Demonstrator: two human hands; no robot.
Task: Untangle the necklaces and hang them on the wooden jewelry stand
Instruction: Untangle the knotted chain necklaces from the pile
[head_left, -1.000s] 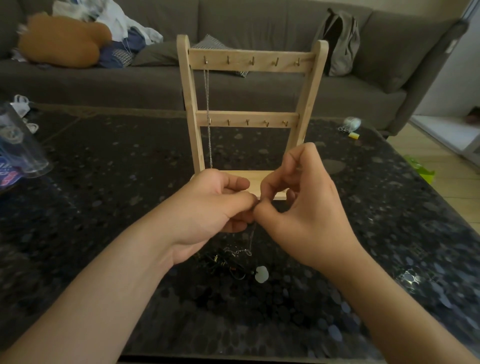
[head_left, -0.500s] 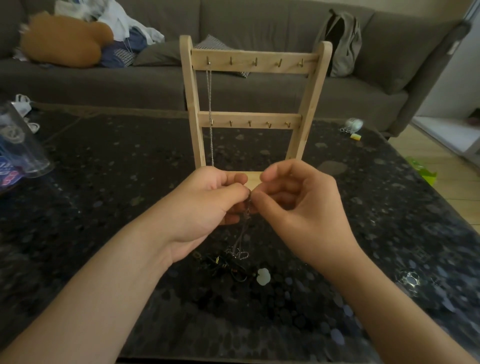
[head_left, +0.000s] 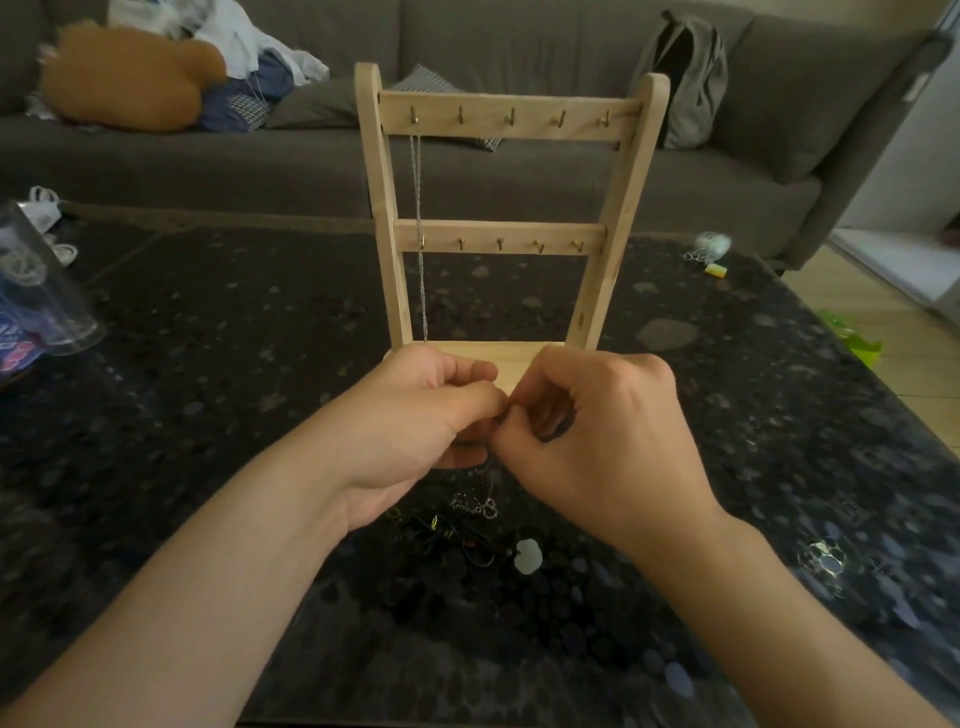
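Necklace chain (head_left: 485, 506) pinched tight by left hand (head_left: 415, 415) and right hand (head_left: 602, 431).

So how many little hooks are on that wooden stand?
10. Five hooks run along the top rail, and five along the lower rail. The leftmost top hook carries a silver chain. None seem hidden.

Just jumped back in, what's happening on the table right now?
A person's left hand and right hand meet fingertip to fingertip in front of the wooden jewelry stand. They are pinching a strand of the tangle of necklaces that lies on the dark table beneath them. One silver chain already hangs from the top bar's leftmost hook; the other hooks look bare.
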